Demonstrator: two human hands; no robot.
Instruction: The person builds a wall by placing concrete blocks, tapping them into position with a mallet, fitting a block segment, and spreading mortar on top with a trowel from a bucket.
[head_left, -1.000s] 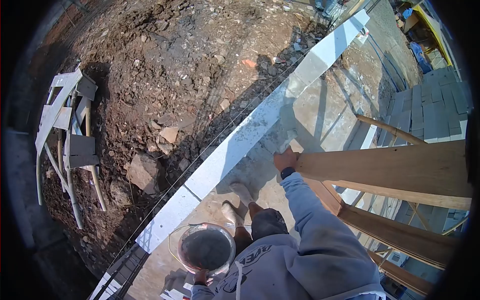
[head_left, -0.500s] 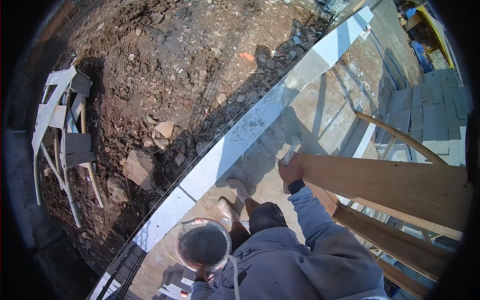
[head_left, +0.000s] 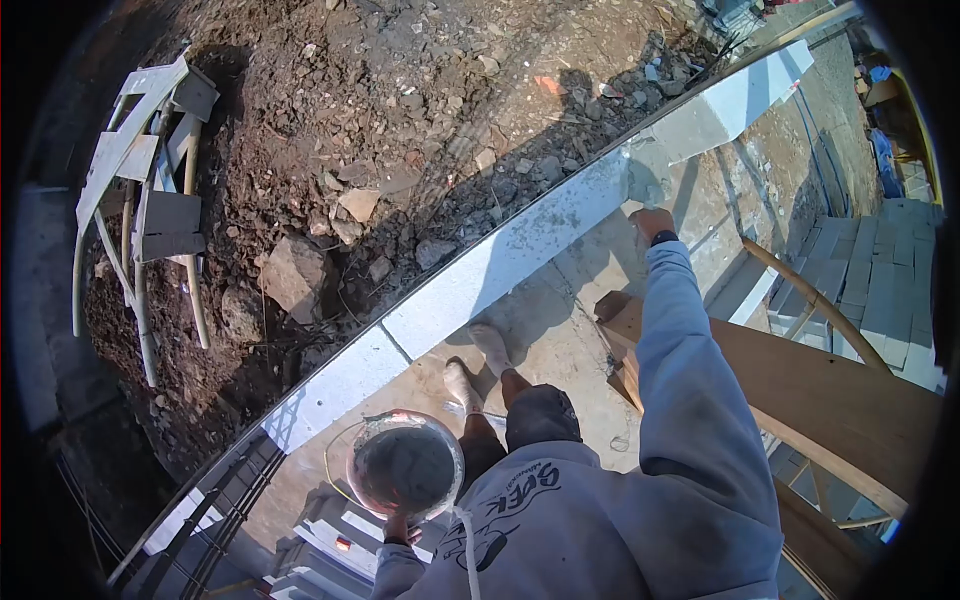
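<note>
My left hand [head_left: 402, 528] grips the near side of a round bucket [head_left: 362, 482], its fingers partly hidden. Wet grey mortar [head_left: 408, 470] fills much of the bucket. With the arm stretched far forward, my right hand [head_left: 655, 222] is closed on a trowel [head_left: 648, 187], whose grey blade is hard to tell from the mortar around it. The blade is at the side of a low wall of white blocks [head_left: 500, 265], by a greyish block section. Grey mortar is smeared along part of the wall's top.
Wooden planks [head_left: 830, 385] jut in from the right beside my arm, with a curved pole [head_left: 825, 305] behind them. Stacked grey blocks [head_left: 870, 270] stand farther right. Rubble and soil [head_left: 420, 130] lie beyond the wall. Dark rebar [head_left: 225, 520] runs at lower left, near white blocks [head_left: 350, 545].
My right hand has moved forward from beside the plank end to the wall, carrying the trowel. My left hand stays on the bucket. The view has shifted slightly.
</note>
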